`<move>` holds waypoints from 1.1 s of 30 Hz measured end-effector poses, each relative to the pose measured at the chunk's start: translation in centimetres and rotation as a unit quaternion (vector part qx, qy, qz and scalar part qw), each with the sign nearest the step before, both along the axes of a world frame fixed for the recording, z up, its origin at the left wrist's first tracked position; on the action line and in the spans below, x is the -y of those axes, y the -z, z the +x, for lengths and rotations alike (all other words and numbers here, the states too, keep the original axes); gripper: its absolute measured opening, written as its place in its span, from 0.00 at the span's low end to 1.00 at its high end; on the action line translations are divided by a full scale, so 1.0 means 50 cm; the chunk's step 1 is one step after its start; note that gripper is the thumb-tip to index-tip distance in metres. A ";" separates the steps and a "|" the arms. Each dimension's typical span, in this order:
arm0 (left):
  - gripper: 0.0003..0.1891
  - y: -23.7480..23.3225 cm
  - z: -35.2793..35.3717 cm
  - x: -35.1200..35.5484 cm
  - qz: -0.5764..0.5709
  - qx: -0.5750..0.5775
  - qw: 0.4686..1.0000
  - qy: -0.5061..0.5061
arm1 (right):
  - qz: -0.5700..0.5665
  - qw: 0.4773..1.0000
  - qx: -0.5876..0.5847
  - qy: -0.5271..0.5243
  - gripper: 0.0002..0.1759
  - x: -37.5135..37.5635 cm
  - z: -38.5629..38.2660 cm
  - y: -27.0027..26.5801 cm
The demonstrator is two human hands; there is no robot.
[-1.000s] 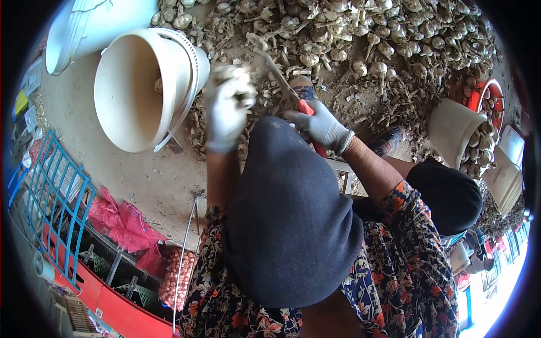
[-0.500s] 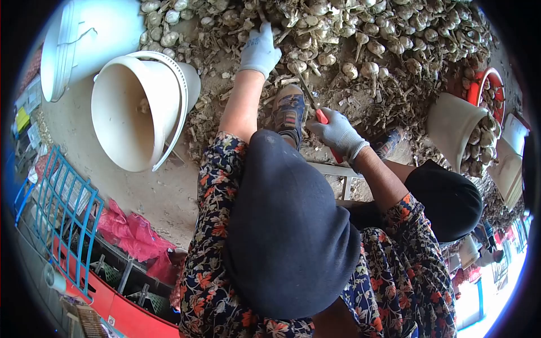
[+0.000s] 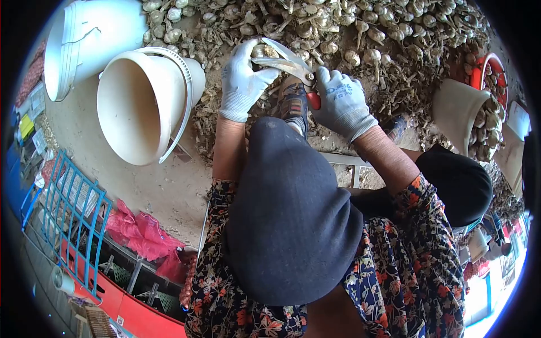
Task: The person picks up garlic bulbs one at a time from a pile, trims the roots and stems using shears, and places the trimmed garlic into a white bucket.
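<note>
In the head view, my gloved left hand [image 3: 241,84] is closed on a garlic bulb [image 3: 265,52], held up in front of the heap. Pruning shears [image 3: 309,76] with red handles are gripped in my gloved right hand [image 3: 341,102]. Their blades stand apart and point left, one passing above the bulb and the other below it, close to my left fingertips. Behind both hands lies a heap of garlic [image 3: 394,28] with dry stalks. A shoe [image 3: 294,104] shows just below the shears.
A cream bucket [image 3: 160,107] lies on its side at the left, beside a larger white bucket [image 3: 107,36]. On the right, a tipped bucket [image 3: 455,115] spills garlic near a red bucket [image 3: 490,67]. A blue metal rack [image 3: 73,217] and pink mesh [image 3: 141,236] are at lower left.
My left hand has drawn back from the heap and now holds a garlic bulb. My right hand has raised the shears to it, their blades now spread.
</note>
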State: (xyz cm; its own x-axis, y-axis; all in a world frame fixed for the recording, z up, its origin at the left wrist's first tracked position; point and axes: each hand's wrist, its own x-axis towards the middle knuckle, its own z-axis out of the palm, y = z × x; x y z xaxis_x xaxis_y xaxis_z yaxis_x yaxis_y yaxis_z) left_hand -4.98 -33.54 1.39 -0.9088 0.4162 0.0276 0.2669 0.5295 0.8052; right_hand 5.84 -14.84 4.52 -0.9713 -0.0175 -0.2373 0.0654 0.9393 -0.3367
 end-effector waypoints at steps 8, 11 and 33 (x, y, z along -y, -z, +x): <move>0.26 0.009 0.019 -0.005 -0.060 -0.004 0.998 -0.027 | -0.091 0.987 0.135 0.004 0.17 0.008 0.006 0.010; 0.25 0.032 0.034 -0.005 -0.058 0.010 0.997 -0.041 | -0.117 0.982 0.150 0.016 0.17 0.008 0.014 0.015; 0.09 -0.033 0.063 0.019 0.433 0.412 0.789 -0.140 | -0.428 0.846 0.292 0.127 0.28 0.034 0.041 -0.025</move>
State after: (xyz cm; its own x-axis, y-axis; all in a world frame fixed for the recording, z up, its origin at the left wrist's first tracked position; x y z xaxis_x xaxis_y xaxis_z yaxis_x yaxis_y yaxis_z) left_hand -1.84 -34.52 3.06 -0.8192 0.3460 -0.4574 -0.5670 -0.3689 0.7365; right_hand 7.89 -16.55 5.78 -0.6908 -0.2351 -0.6837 0.6182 0.2983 -0.7272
